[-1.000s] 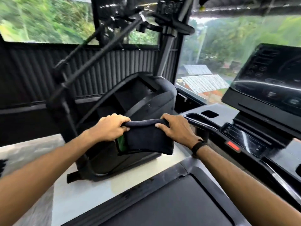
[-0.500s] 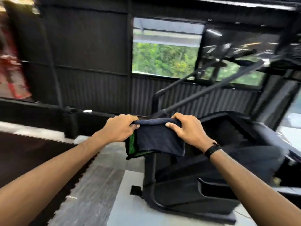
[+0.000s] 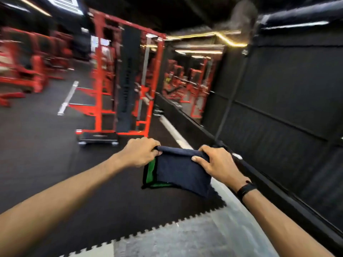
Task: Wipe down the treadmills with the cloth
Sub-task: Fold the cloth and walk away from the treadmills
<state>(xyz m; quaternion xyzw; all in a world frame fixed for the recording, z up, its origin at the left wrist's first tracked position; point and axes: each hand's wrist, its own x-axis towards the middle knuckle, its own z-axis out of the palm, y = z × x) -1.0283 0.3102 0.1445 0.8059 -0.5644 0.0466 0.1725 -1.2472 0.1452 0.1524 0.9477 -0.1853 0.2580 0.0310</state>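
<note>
Since the earlier frames we have turned away from the treadmill and the black machine beside it, so neither shows any more; our view now runs down a gym floor, while our grip on the cloth is as it was. Far left, blurred red machines (image 3: 24,67) stand on the dark rubber floor (image 3: 46,145). Nearer the middle rises a red rack (image 3: 104,89) with a black pad up its centre. Our left hand (image 3: 138,153) is held out in front of us, its fingers curled over the cloth's top left corner and clamped on it. Between our hands hangs the folded dark blue cloth (image 3: 178,171), in the air above the floor, a green layer peeking out at its left and lower edges. Our right hand (image 3: 218,164) grips the top right corner, thumb pressed on the front face, fingers wrapped behind. A black band (image 3: 246,189) circles that wrist. Further right runs a black wall (image 3: 287,108).
</note>
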